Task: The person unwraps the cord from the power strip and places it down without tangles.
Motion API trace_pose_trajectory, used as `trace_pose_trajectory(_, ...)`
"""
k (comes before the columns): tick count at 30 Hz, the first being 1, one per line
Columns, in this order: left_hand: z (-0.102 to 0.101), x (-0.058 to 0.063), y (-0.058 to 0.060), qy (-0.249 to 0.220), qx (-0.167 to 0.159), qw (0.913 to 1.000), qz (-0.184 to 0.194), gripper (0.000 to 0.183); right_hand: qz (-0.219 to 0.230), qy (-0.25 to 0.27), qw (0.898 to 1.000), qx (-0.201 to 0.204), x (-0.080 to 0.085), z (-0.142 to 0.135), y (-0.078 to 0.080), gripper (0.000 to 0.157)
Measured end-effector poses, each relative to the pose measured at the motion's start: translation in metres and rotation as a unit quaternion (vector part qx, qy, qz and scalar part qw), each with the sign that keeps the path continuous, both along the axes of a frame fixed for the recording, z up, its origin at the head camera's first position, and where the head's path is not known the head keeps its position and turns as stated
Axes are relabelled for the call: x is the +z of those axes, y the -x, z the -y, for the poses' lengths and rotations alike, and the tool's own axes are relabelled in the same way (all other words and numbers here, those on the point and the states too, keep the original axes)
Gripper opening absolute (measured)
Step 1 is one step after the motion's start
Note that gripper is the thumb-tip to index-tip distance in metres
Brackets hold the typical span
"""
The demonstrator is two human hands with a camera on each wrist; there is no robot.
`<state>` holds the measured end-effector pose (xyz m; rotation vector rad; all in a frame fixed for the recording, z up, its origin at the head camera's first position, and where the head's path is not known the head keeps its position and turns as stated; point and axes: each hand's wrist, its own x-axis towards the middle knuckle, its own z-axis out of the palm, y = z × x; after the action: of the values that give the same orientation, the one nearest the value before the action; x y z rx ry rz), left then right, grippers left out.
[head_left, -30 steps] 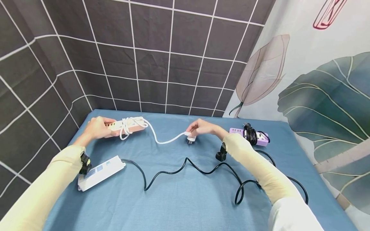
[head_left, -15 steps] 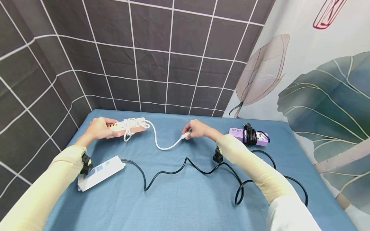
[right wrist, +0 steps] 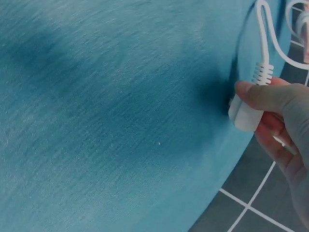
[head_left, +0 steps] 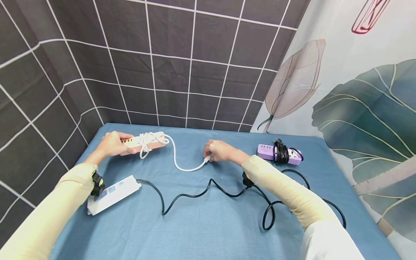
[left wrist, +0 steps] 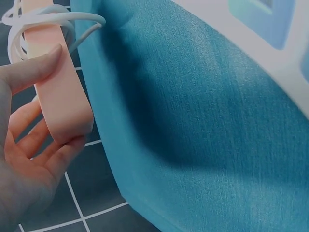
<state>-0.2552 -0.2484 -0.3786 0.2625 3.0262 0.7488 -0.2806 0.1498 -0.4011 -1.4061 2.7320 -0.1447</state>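
Observation:
My left hand (head_left: 113, 143) grips the left end of a pink and white power strip (head_left: 157, 143) at the back left. In the left wrist view the thumb lies on the strip's pink side (left wrist: 65, 99), with fingers under its end. White cord (head_left: 145, 141) is looped round the strip's right half, and a length of it runs right across the cloth. At that cord's end my right hand (head_left: 219, 150) pinches a white plug (right wrist: 245, 115) between thumb and fingers, close over the cloth. Its prongs are mostly hidden in the right wrist view.
A white power strip (head_left: 113, 195) lies below my left wrist, its black cable (head_left: 195, 195) winding right under my right forearm. At the right, a purple power strip (head_left: 265, 151) has black cord (head_left: 282, 151) wrapped round it. Blue cloth (head_left: 182, 231) covers the table; a dark gridded backdrop (head_left: 172, 68) stands behind.
My right hand has moved slightly left and down with the white plug, turning it so the prongs no longer show. The white cord sags lower; the pink strip has shifted slightly right.

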Motion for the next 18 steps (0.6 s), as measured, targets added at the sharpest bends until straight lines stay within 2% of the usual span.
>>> trace_pose_trajectory(3, 0.000, 0.001, 0.000, 0.001, -0.001, 1.0000, -0.003, 0.065, 0.014, -0.017, 1.000, -0.001, 0.001, 0.001, 0.000, 0.020)
trace_pose_trajectory(8, 0.000, 0.003, 0.000, -0.002, -0.006, 1.0000, -0.007, 0.063, 0.077, -0.025, 0.997, -0.015, 0.015, 0.006, 0.003, 0.021)
trace_pose_trajectory(13, 0.000, 0.006, 0.000, -0.005, -0.009, 0.9998, -0.018, 0.059, 0.093, 0.025, 0.995, -0.023, 0.033, 0.015, 0.008, 0.021)
trace_pose_trajectory(18, -0.004, 0.009, 0.000, -0.006, -0.010, 0.9997, -0.022, 0.060, 0.093, 0.094, 0.989, -0.061, 0.043, 0.028, 0.012, 0.024)
